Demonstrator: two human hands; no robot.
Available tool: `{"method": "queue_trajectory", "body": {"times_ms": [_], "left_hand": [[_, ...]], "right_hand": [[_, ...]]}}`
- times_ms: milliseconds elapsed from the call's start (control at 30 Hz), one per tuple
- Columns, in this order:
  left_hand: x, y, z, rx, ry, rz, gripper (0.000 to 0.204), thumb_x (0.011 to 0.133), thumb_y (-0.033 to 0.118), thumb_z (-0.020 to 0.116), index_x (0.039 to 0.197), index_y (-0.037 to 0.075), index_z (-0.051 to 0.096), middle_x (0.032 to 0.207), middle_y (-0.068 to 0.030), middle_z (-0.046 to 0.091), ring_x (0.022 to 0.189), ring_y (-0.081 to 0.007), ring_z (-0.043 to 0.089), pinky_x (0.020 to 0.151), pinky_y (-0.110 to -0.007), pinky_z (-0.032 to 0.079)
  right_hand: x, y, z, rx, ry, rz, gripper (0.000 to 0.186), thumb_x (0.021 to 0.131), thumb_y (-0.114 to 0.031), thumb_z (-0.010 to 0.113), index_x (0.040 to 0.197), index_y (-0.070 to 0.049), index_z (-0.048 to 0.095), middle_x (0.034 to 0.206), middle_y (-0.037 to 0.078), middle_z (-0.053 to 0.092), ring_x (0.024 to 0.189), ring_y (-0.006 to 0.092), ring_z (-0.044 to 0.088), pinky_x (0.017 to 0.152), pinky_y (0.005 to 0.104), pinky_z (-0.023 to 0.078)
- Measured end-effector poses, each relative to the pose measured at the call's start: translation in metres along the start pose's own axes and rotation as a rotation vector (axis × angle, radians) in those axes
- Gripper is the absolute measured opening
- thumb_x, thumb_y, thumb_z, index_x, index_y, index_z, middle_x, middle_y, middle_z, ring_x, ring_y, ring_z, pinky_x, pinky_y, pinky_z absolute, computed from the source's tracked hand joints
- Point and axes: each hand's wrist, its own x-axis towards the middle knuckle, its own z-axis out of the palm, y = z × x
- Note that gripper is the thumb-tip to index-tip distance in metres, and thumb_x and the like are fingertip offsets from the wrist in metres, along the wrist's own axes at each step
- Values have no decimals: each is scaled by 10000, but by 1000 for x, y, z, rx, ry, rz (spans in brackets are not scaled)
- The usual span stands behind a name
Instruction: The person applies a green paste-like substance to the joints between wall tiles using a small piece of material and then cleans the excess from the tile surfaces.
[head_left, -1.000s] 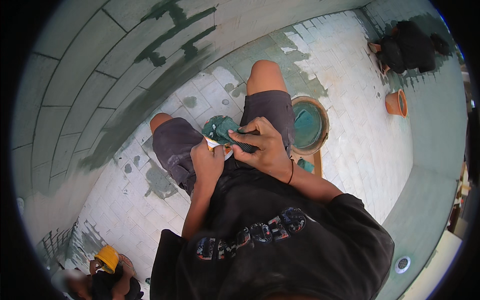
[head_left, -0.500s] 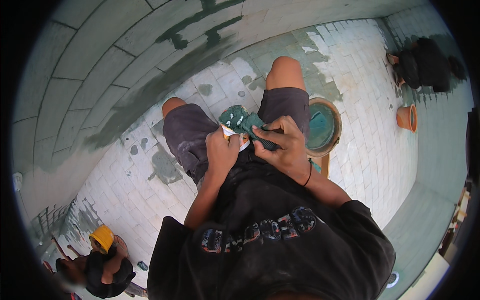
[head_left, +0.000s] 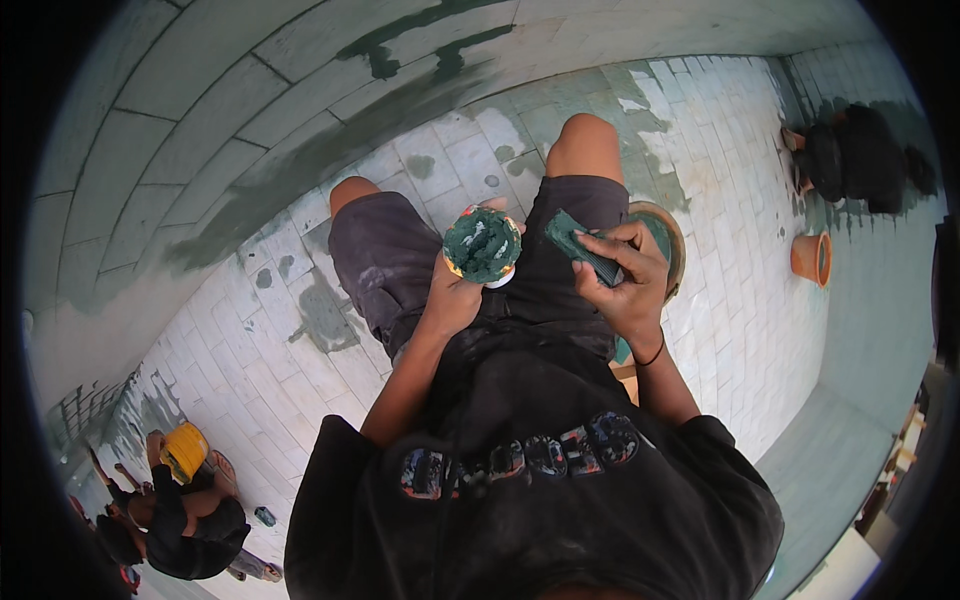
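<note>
My left hand (head_left: pixel 455 300) is wrapped round a small round tub (head_left: pixel 510 268) with a coloured side, tilted so its mouth shows. Thick dark green paste (head_left: pixel 483 245) coats the inside of the tub. To the right, over my right thigh, my right hand (head_left: pixel 637 280) pinches a flat dark green pad (head_left: pixel 598 265) with a ribbed face. A lump of green paste (head_left: pixel 566 230) sits on the pad's far end. The pad and the tub are apart.
Behind my right hand stands a round basin (head_left: pixel 678 250), partly hidden. An orange bucket (head_left: pixel 811 260) is farther right. One person (head_left: pixel 850 160) crouches by the far right wall; another (head_left: pixel 205 520) at lower left holds a yellow bucket (head_left: pixel 184 452). Green smears mark the tiled floor (head_left: pixel 300 400).
The pad has come away from the tub and moved right in my right hand. My left hand has turned the tub's mouth into view. The person at lower left has shifted.
</note>
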Motion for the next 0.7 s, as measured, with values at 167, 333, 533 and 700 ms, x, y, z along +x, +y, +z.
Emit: {"method": "queue_trajectory", "body": {"times_ms": [167, 333, 533, 700], "left_hand": [[-2, 8, 11, 214, 12, 90, 295, 848, 56, 806, 1109, 10, 675, 1100, -59, 701, 1002, -153, 656, 936, -314, 507], [0, 16, 15, 689, -2, 348, 496, 668, 273, 990, 976, 44, 675, 915, -15, 700, 853, -139, 666, 792, -307, 530], [1, 18, 19, 571, 57, 355, 552, 609, 374, 1008, 924, 53, 688, 886, 5, 705, 871, -124, 667, 779, -286, 526], [7, 1, 25, 328, -37, 381, 601, 643, 282, 1000, 1077, 32, 669, 1032, -75, 687, 970, -200, 689, 837, -320, 549]], "right_hand": [[-4, 13, 14, 212, 138, 2, 334, 770, 2, 798, 1104, -6, 779, 1009, 84, 639, 964, 165, 628, 878, 270, 490], [-13, 21, 23, 407, 166, 68, 317, 838, 18, 777, 1153, 29, 742, 1051, 95, 646, 1006, 178, 639, 917, 291, 506], [-19, 28, 26, 841, 169, 311, 310, 977, -64, 668, 1269, 40, 654, 1190, 140, 641, 1083, 223, 657, 958, 368, 556], [-17, 7, 42, 1268, 169, 545, 502, 1051, -155, 541, 1508, -5, 397, 1316, 169, 600, 1136, 262, 648, 956, 415, 565]]}}
